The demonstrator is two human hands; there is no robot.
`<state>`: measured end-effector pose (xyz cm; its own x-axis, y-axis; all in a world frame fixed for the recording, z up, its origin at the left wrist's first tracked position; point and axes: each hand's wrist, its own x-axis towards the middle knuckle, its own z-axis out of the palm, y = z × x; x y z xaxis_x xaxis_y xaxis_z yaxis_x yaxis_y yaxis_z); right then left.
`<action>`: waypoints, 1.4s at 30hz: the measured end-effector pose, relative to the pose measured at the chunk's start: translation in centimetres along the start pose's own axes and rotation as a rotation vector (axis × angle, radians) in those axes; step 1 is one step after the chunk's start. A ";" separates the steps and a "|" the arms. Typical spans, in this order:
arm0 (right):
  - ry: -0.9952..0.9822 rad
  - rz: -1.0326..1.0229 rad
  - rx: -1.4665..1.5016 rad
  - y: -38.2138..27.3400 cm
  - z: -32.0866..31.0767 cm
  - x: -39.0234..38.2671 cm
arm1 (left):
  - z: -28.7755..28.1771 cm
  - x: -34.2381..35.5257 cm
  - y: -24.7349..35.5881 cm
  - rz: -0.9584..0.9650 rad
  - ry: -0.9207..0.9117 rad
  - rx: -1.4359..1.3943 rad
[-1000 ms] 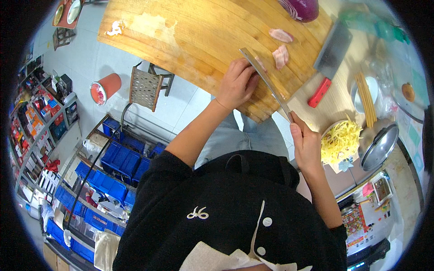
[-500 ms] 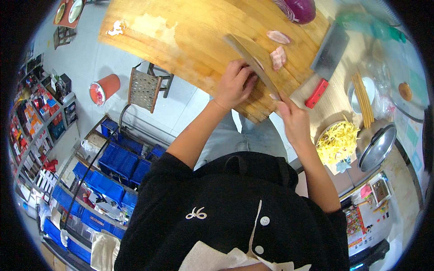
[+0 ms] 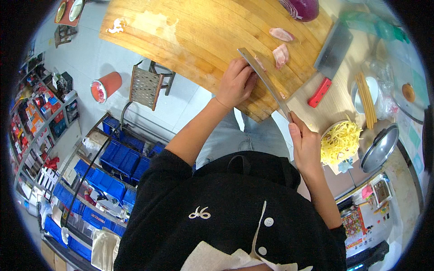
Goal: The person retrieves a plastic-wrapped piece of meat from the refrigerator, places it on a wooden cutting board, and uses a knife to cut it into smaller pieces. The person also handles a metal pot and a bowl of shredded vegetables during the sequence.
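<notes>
My right hand (image 3: pixel 308 147) is closed on the handle of a kitchen knife (image 3: pixel 270 86). Its long blade slants over the near edge of the wooden cutting board (image 3: pixel 199 49). Just left of the blade, my left hand (image 3: pixel 236 82) rests on the board with fingers curled down; what they press on is hidden. A thin bit of pale meat (image 3: pixel 260 62) shows against the blade's far side. Farther right on the board lie two pieces of raw meat, a longer strip (image 3: pixel 281 34) and a wider chunk (image 3: pixel 280 55).
A cut purple onion (image 3: pixel 304 9) sits at the board's far right. Beside the board lies a cleaver (image 3: pixel 333 49) with a red handle. Also to the right are a plate of yellow shreds (image 3: pixel 340 142), chopsticks (image 3: pixel 365 100) across a white bowl and a pot lid (image 3: pixel 380 148).
My right hand has drawn the knife back toward me and to the right, its tip now nearer my left hand. My left hand stays almost in place.
</notes>
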<state>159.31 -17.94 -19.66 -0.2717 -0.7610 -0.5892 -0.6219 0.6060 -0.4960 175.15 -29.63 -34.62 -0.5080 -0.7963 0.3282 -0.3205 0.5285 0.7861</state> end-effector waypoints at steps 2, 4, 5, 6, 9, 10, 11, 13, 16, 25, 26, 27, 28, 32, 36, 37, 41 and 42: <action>-0.002 -0.010 0.014 -0.5 0.3 0.9 | 0.0 0.0 -0.1 0.000 -0.004 -0.014; -0.033 -0.018 -0.020 -0.9 1.3 2.9 | -0.1 0.1 0.0 -0.008 -0.002 -0.020; -0.039 -0.040 -0.028 -0.9 1.9 4.1 | -0.1 0.1 0.0 -0.019 -0.005 -0.023; 0.000 -0.095 -0.032 -0.9 2.6 5.3 | -0.2 0.2 0.1 -0.017 0.006 -0.017; 0.089 -0.236 0.001 -0.5 4.2 6.9 | -0.3 0.2 0.3 -0.022 0.019 -0.010; 0.083 -0.231 0.021 -0.3 4.3 6.7 | -0.3 0.2 0.4 -0.020 0.021 -0.019; 0.082 -0.224 0.040 0.0 4.3 6.5 | -0.3 0.3 0.4 -0.010 0.017 -0.026; 0.065 -0.152 0.101 0.6 3.6 5.6 | -0.2 0.3 0.4 0.000 0.018 -0.024; 0.022 0.049 0.164 1.3 1.6 3.8 | -0.2 0.2 0.4 0.009 0.036 -0.033; -0.053 0.055 0.017 -0.3 -0.6 0.1 | -0.3 0.2 0.4 -0.010 0.032 -0.006; -0.072 0.086 0.018 -0.4 -0.7 0.0 | -0.3 0.3 0.4 -0.015 0.025 -0.003; -0.090 0.121 0.011 -0.4 -0.8 -0.1 | -0.3 0.4 0.4 -0.011 0.024 -0.018; -0.114 0.154 0.043 -0.5 -0.9 0.0 | -0.4 0.4 0.4 -0.012 0.018 -0.028; -0.102 0.153 0.122 -1.1 -0.9 0.5 | -0.5 0.7 0.3 -0.015 -0.009 -0.068; -0.137 0.173 0.130 -1.5 -0.2 2.1 | -0.4 0.6 0.1 -0.010 -0.010 -0.086; -0.091 0.084 0.111 -1.4 0.7 3.1 | -0.5 0.6 0.1 -0.014 -0.013 -0.082; 0.053 -0.165 0.097 -0.2 4.2 6.1 | -0.4 0.4 0.1 -0.035 -0.041 -0.061; 0.079 -0.193 0.106 0.1 4.5 6.3 | -0.4 0.4 0.1 -0.027 -0.033 -0.067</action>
<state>160.81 -21.62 -26.31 -0.2149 -0.8784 -0.4270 -0.5881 0.4654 -0.6615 175.23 -29.97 -34.19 -0.5263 -0.7992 0.2903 -0.2804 0.4854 0.8281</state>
